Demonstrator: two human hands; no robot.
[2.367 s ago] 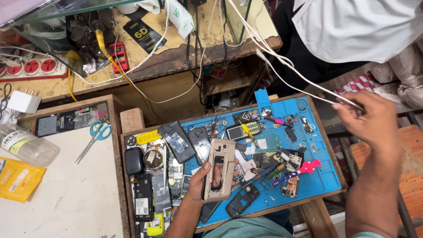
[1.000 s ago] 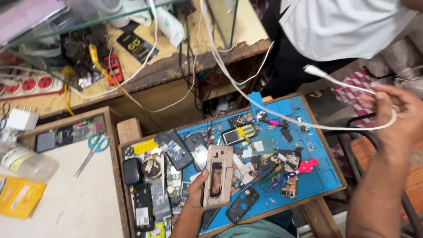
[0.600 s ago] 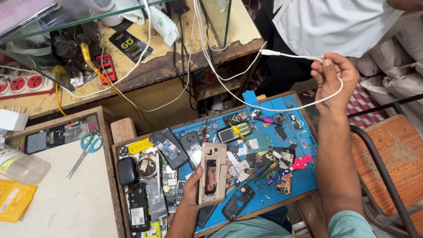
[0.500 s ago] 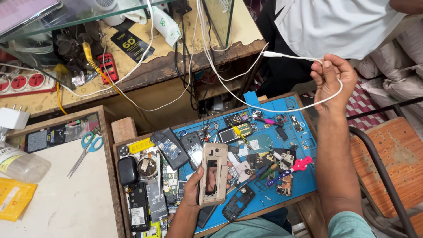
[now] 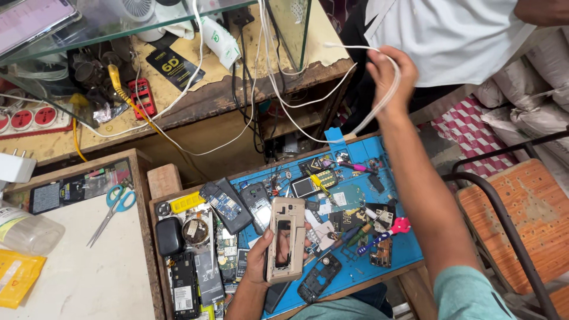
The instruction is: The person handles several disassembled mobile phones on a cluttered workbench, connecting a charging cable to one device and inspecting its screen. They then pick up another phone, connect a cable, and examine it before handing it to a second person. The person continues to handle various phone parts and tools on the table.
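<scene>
My left hand (image 5: 258, 261) grips a beige phone frame (image 5: 285, 239) with a rectangular cut-out, held upright over the blue work mat (image 5: 388, 283). Raised above the far end of the mat, my right hand (image 5: 388, 76) is closed around a looped white cable (image 5: 296, 104) that runs back up toward the glass-topped counter (image 5: 249, 89). Around the frame on the mat lie several dismantled phones, circuit boards and a pink tool (image 5: 398, 226). A small black phone shell (image 5: 318, 278) lies just right of my left hand.
Blue-handled scissors (image 5: 112, 204) lie on the white side table (image 5: 77, 278) at left, beside a plastic bottle (image 5: 29, 231) and a yellow packet (image 5: 15, 275). A person in a white shirt (image 5: 450, 35) stands at top right. An orange-seated metal chair (image 5: 521, 219) is at right.
My right hand has swung left and up with the white cable, from the far right toward the counter edge. My left hand keeps holding the beige frame in about the same place.
</scene>
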